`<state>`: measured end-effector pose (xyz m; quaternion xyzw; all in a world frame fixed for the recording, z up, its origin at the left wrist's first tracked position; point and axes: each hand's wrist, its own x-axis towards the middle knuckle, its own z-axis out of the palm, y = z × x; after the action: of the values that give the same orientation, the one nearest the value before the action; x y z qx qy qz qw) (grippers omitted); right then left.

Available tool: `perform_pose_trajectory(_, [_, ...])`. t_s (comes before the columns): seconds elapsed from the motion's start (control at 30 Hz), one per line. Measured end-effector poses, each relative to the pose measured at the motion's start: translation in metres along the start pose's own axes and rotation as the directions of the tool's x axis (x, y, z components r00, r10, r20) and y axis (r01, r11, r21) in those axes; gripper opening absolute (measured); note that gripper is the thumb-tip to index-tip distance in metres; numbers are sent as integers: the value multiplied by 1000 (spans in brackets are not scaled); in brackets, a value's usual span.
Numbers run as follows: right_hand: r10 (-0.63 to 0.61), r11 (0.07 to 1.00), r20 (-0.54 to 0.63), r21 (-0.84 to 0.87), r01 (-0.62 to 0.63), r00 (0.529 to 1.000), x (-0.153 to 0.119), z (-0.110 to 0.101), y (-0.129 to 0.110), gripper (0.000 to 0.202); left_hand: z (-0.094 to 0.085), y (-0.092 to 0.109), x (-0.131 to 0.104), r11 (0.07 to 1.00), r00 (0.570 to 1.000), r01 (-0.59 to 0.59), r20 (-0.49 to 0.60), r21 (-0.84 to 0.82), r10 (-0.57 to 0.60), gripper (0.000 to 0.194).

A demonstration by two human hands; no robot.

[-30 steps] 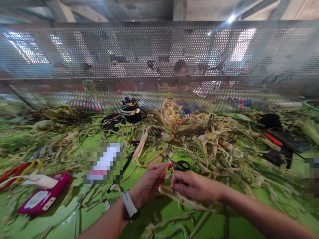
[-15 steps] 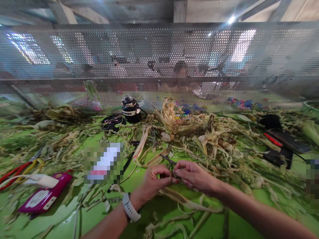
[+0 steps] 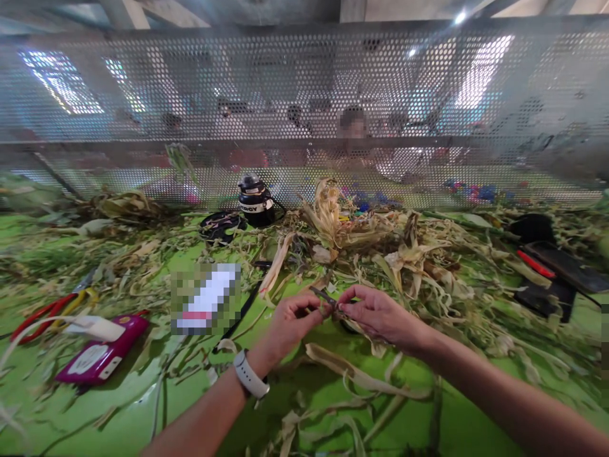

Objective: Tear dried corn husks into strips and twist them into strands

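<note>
My left hand [image 3: 297, 319], with a white watch [image 3: 250, 374] on its wrist, is closed in a pinch at the middle of the green table [image 3: 266, 416]. My right hand [image 3: 378, 315] pinches too, its fingertips meeting those of the left. Something small and greenish-brown shows between them, too hidden to name. A dark, thin pointed piece [image 3: 322, 295] lies just above the fingertips; whether a hand touches it I cannot tell. Below the hands lies a long dry husk strip [image 3: 366, 377]. Beyond them a tuft of dried corn husk [image 3: 328, 219] stands up from the heap.
Red-and-yellow-handled pliers [image 3: 50, 317] and a magenta box with a white plug [image 3: 102, 355] are at left, near a blurred-out phone-like item [image 3: 209, 298]. A black jar [image 3: 257, 202] stands before the perforated metal screen [image 3: 295, 76]. Black items [image 3: 554, 273] lie right. People sit beyond the screen.
The view has tipped slightly down, so the table things sit higher and further right. Both hands stay pinched together; their fingertips now show nearer the dark pointed piece.
</note>
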<state>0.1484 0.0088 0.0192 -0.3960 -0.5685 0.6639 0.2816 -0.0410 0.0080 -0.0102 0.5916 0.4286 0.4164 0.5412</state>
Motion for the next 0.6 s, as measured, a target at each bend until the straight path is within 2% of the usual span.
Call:
perform_pose_trajectory(0.17, [-17,989,-64,-150,8,998,4,-9,4,35,-7,1,-1,994,997,78,19,-79,-77,23])
perform_pose_trajectory(0.3, [-87,965,-126,-256,52,988,8,-20,8,34,-9,6,-1,996,998,59,10,-62,-59,21])
perform_pose_trajectory(0.43, [-144,916,-168,-395,67,975,8,-33,-1,33,-9,5,2,997,998,61,-13,-37,-62,20])
perform_pose_trajectory(0.47, [-157,889,-139,-451,79,978,6,-37,-6,33,-9,4,2,998,998,55,-38,-29,-56,20])
perform_pose_trajectory(0.53, [-141,802,3,-586,116,990,2,-48,-16,30,-11,2,4,999,994,40,-100,-7,-41,20])
perform_pose_trajectory(0.6, [-36,702,179,-695,152,983,-3,-61,-25,29,-13,1,6,999,988,44,-150,9,-42,19])
